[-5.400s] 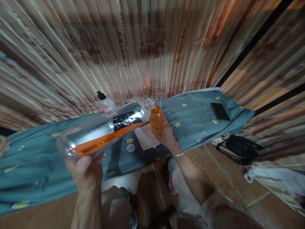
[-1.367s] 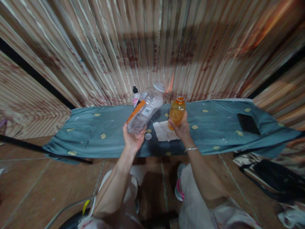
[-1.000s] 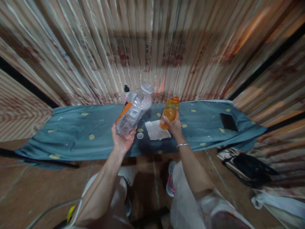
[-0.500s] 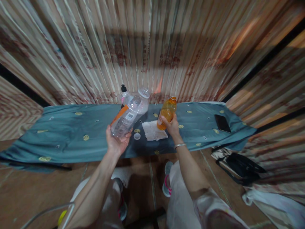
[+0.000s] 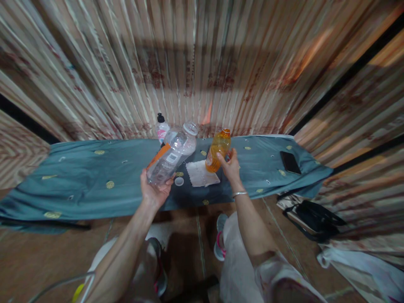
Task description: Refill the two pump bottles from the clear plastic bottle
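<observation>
We have lowered the clear bottle (image 5: 172, 156) from its earlier pour; our left hand (image 5: 154, 191) grips its base, tilted, above the tabletop (image 5: 94, 185) middle. Our right hand (image 5: 231, 166) clasps the orange bottle (image 5: 217, 145) standing beside the white cloth (image 5: 200, 173).

Phone (image 5: 289, 162) on teal cloth (image 5: 94, 176), black bag (image 5: 312, 214), pink-labelled bottle (image 5: 162, 128)

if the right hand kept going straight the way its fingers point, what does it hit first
Probably the orange bottle: the right hand already has its fingers on the side, pointing up and left. Past that stands the striped curtain, though depth is unclear.
</observation>
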Motion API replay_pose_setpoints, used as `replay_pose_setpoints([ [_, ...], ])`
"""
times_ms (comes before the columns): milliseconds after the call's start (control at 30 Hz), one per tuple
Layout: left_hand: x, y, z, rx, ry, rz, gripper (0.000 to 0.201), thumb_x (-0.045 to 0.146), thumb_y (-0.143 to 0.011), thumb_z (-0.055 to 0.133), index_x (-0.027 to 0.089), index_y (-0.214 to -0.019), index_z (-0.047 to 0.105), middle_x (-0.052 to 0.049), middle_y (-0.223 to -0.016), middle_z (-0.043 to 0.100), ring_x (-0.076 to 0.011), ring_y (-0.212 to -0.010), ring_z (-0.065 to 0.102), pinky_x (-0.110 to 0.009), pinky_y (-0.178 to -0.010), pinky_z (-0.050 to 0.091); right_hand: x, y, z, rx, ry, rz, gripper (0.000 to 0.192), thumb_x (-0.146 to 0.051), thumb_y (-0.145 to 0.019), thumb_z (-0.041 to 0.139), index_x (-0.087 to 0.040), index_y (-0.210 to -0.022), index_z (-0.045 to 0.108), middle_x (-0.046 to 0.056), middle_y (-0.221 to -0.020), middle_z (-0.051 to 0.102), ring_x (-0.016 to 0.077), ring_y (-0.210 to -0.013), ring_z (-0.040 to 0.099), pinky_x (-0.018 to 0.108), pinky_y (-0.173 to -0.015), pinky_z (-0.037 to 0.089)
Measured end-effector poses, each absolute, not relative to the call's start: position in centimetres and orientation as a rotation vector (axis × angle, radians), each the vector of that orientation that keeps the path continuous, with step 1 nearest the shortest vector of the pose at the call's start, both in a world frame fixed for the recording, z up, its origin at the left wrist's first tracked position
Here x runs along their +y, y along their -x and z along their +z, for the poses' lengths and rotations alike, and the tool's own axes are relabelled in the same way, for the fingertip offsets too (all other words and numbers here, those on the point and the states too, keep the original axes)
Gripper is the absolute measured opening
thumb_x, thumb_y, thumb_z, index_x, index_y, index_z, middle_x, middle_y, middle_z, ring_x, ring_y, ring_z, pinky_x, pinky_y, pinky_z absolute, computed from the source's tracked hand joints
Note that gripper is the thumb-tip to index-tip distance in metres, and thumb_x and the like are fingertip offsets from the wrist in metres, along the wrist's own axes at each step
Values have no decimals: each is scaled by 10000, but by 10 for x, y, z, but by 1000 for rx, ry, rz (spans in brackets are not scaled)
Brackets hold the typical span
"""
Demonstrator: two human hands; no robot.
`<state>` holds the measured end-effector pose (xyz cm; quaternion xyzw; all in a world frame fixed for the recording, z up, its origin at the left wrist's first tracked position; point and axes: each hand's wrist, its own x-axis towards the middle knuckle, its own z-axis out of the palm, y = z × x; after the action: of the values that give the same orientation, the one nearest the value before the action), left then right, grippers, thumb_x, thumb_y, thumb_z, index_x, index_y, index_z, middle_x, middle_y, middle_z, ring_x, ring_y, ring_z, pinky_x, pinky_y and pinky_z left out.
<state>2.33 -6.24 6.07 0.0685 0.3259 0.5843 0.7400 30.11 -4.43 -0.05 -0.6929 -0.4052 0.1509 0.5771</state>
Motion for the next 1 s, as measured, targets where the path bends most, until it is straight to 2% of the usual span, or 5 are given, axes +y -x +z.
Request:
replay_pose_setpoints([
  [333, -58, -22, 50, 678, -150, 1267, 516, 607, -935, 515, 171, -1184, 633, -143, -945, 708, -174, -606, 639, -187, -395, 395, -70, -329, 24, -975, 1630, 2, 1102, -827, -780, 570, -52, -1531, 347, 307, -1552, 456, 389, -1455, 474, 597, -1192, 381],
  [467, -58, -22, 48, 676, -152, 1270, 518, 606, -941, 508, 174, -1201, 626, -136, -924, 711, -184, -608, 653, -190, -395, 392, -91, -307, 54, -1254, 1587, -186, 965, -726, -842, 620, -170, -1573, 325, 203, -1623, 397, 358, -1548, 333, 627, -1253, 288],
  [600, -61, -26, 50, 713, -142, 1244, 532, 536, -1013, 319, 130, -1148, 635, -147, -811, 697, -183, -548, 621, -178, -339, 320, -101, -248, 65, -1460, 1350, 213, 940, -675, -833, 682, -220, -1571, 316, 180, -1592, 462, 329, -1481, 451, 594, -1231, 359],
  [800, -64, -28, 42, 690, -134, 1163, 511, 504, -1019, 321, 130, -1096, 661, -112, -682, 654, -127, -407, 459, -161, -299, 201, -77, -177, 53, -1292, 968, 818, 977, -649, -650, 855, -241, -1440, 449, 123, -1353, 667, 285, -1248, 648, 476, -1097, 526],
  [1000, -56, -26, 25, 668, -72, 1121, 560, 590, -981, 421, 139, -1224, 647, -145, -831, 691, -182, -544, 596, -198, -356, 339, -37, -153, 56, -1020, 1012, 900, 734, -622, -616, 851, -216, -1171, 597, 60, -1040, 758, 243, -979, 706, 395, -881, 600],
])
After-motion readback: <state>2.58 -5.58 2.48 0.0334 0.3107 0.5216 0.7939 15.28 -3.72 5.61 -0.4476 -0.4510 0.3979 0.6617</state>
